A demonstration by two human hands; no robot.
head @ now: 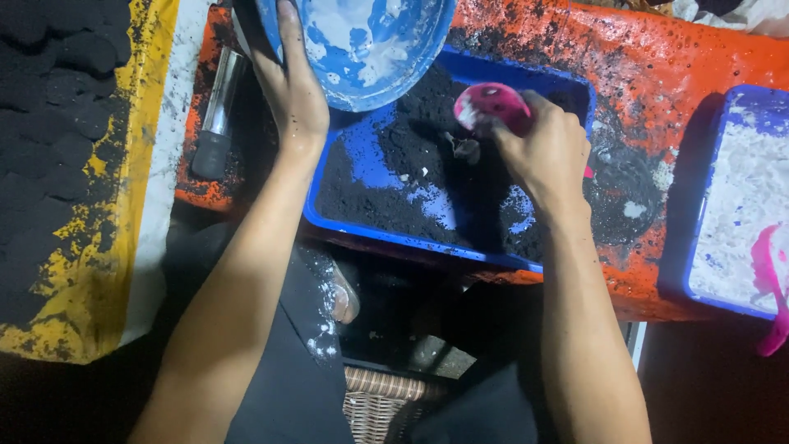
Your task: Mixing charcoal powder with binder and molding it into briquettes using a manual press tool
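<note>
Now the right hand (pixel 546 152) is closed around a pink scoop (pixel 491 107), which it holds low over the black powder (pixel 411 156) inside the blue tray (pixel 394 234); the scoop sticks out from the hand toward the far side of the tray. The left hand (pixel 292 82) has its fingers stretched flat against the outside of a blue bowl (pixel 362 45), tilted above the tray's far left corner. The tray lies on an orange worktop (pixel 641 82). Left of the tray lies a metal tube (pixel 218 111).
</note>
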